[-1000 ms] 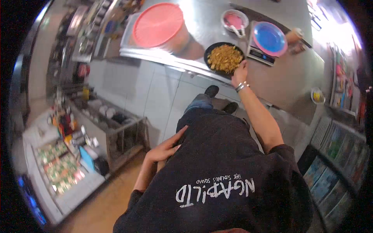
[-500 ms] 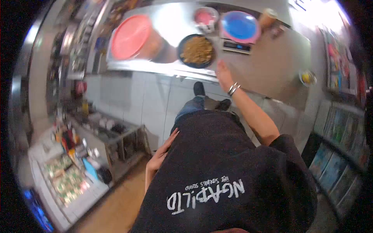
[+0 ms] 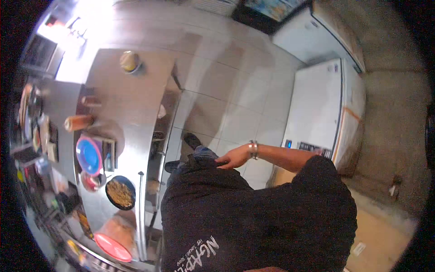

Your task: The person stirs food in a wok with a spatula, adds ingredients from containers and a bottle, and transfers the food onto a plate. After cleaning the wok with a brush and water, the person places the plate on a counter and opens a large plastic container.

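Observation:
My right hand [image 3: 233,157], with silver bracelets at the wrist, hangs in front of my dark shirt near its hem. Its fingers are loosely stretched out and hold nothing that I can see. My left hand is out of view. To the left, on the metal worktable [image 3: 129,97], stands a dark round pan [image 3: 120,192] of brown chopped food. Beside it are a blue bowl [image 3: 89,155] in a pink rim, on a digital scale [image 3: 108,154], and a smaller bowl with red contents [image 3: 90,180]. A clear tub with a red lid [image 3: 112,248] stands at the near end.
An orange-brown bottle [image 3: 78,122] and a small container with yellow contents [image 3: 130,62] stand farther along the worktable. White chest freezers [image 3: 315,106] stand to the right across the tiled floor [image 3: 226,95]. Shelves run under the worktable's edge.
My view has turned to the right, so the worktable is now on my left. My right hand has drawn back from the worktable's edge to my body. My left hand has left the view.

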{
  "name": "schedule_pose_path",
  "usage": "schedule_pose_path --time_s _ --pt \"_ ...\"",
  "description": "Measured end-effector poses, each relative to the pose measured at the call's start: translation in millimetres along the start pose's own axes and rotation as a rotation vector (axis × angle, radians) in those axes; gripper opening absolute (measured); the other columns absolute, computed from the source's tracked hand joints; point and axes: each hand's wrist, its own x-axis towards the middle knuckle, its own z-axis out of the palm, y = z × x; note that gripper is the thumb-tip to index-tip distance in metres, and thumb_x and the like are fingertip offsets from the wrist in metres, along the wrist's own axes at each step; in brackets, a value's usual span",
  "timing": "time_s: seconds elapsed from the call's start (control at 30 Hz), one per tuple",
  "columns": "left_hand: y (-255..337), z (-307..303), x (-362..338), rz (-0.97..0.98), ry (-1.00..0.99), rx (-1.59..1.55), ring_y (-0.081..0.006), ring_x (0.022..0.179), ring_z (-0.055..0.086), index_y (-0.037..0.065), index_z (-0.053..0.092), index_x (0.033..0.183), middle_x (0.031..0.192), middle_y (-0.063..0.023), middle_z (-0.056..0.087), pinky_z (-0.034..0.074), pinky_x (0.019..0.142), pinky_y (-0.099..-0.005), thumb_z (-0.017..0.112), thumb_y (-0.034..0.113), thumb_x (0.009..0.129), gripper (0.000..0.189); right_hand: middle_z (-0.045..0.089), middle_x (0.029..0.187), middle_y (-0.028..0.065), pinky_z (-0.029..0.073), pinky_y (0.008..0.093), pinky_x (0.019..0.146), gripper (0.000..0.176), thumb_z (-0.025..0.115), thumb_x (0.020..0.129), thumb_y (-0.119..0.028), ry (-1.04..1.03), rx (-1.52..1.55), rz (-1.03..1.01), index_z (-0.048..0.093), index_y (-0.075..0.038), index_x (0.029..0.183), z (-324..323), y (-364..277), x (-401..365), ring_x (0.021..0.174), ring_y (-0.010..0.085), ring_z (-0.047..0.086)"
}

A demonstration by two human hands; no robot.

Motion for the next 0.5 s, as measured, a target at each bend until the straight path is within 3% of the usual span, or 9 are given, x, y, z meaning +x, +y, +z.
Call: schedule_pose_path --time_s 0.03,0.1,0.17,0.2,0.27,0.3,0.37,0.5 --pt "2.5 -2.1 6.9 0.005 -0.029 0.013 -0.0263 0.133 0.015 0.005 0.031 0.134 0.143 -0.0144 0.021 0.014 0.106 -0.0404 0.029 0.061 0.086 0.074 0.056 0.112 0.0142 0.04 0.0363 0.086 0.052 0.045 0.088 -0.048 -0.116 0.05 0.095 0.056 -0.002 0.107 -8.9 -33.2 -26.3 0.097 0.0267 0.054" --pt "7.2 -7.3 22.3 0.01 -0.084 0.035 -0.0263 0.133 0.015 0.005 0.031 0.134 0.143 -0.0144 0.021 0.014 0.106 -0.0405 0.029 0.061 0.086 0.074 0.057 0.105 0.0107 0.039 0.0362 0.084 0.043 0.058 0.082 -0.045 0.17 0.197 -0.324 0.06 -0.006 0.1 -13.1 -79.6 -77.3 0.095 0.0252 0.051" --pt "9.4 -16.2 34.4 0.018 -0.124 0.052 -0.0263 0.133 0.015 0.005 0.032 0.134 0.143 -0.0143 0.022 0.015 0.106 -0.0405 0.028 0.061 0.085 0.074 0.057 0.097 0.0057 0.038 0.0367 0.082 0.038 0.064 0.076 -0.043 0.18 0.325 -0.955 0.061 -0.01 0.094 -18.8 -138.4 -111.9 0.095 0.0229 0.051" --pt "11.4 -16.9 40.4 0.024 -0.144 0.06 -0.0263 0.133 0.015 0.005 0.032 0.134 0.143 -0.0143 0.022 0.015 0.106 -0.0405 0.028 0.061 0.085 0.074 0.055 0.091 0.002 0.037 0.0355 0.076 0.037 0.062 0.076 -0.047 0.056 0.406 -1.12 0.061 -0.011 0.088 -7.5 -157.2 -117.3 0.09 0.0196 0.05" --pt "14.4 -23.1 47.1 0.03 -0.172 0.064 -0.0263 0.133 0.016 0.005 0.032 0.133 0.142 -0.0143 0.022 0.015 0.106 -0.0406 0.028 0.061 0.085 0.074 0.056 0.086 0.002 0.036 0.0346 0.069 0.038 0.059 0.078 -0.047 0.067 0.098 -1.322 0.061 -0.01 0.086 -3.7 -182.5 -115.0 0.079 0.0192 0.048" --pt "15.3 -25.3 50.2 0.031 -0.188 0.075 -0.0264 0.133 0.016 0.005 0.032 0.133 0.142 -0.0143 0.022 0.015 0.106 -0.0406 0.028 0.062 0.085 0.074 0.056 0.086 0.002 0.036 0.0346 0.069 0.038 0.059 0.078 -0.047 0.08 0.102 -1.345 0.061 -0.01 0.086 -2.6 -184.4 -112.5 0.079 0.0192 0.048" --pt "19.1 -33.3 49.7 0.029 -0.207 0.09 -0.0264 0.133 0.016 0.005 0.032 0.133 0.142 -0.0143 0.023 0.015 0.105 -0.0406 0.028 0.062 0.085 0.074 0.054 0.072 0.0097 0.04 0.0393 0.062 0.045 0.056 0.079 -0.049 0.31 0.038 -1.399 0.054 -0.005 0.073 -4.4 -184.1 -103.9 0.067 0.0292 0.05" --pt "23.7 -52.8 41.9 -0.008 -0.227 0.11 -0.0264 0.133 0.017 0.005 0.033 0.133 0.142 -0.0142 0.023 0.016 0.105 -0.0407 0.027 0.062 0.085 0.074 0.054 0.072 0.0098 0.041 0.0389 0.062 0.044 0.056 0.079 -0.048 0.617 0.104 -1.378 0.054 -0.004 0.074 -22.9 -192.2 -97.6 0.067 0.029 0.05"
